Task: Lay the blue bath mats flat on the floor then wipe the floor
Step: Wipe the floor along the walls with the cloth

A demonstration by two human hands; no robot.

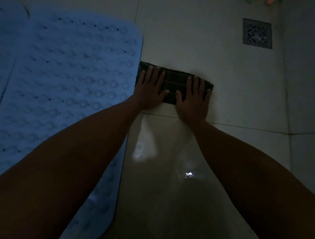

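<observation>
A blue bath mat [68,76] with rows of suction cups lies flat on the tiled floor [187,34] at the left. The edge of a second blue mat [8,42] shows at the far left. A dark striped folded cloth [173,80] rests on the floor just right of the mat's edge. My left hand [150,90] presses flat on the cloth's left half, fingers spread. My right hand [194,100] presses flat on its right half, palm partly on the tile. The scene is dim.
A square metal floor drain [257,33] sits at the upper right. Wet, glossy tile [170,170] with light reflections lies between my forearms. Grout lines cross the floor. Small coloured objects [269,2] peek in at the top right edge.
</observation>
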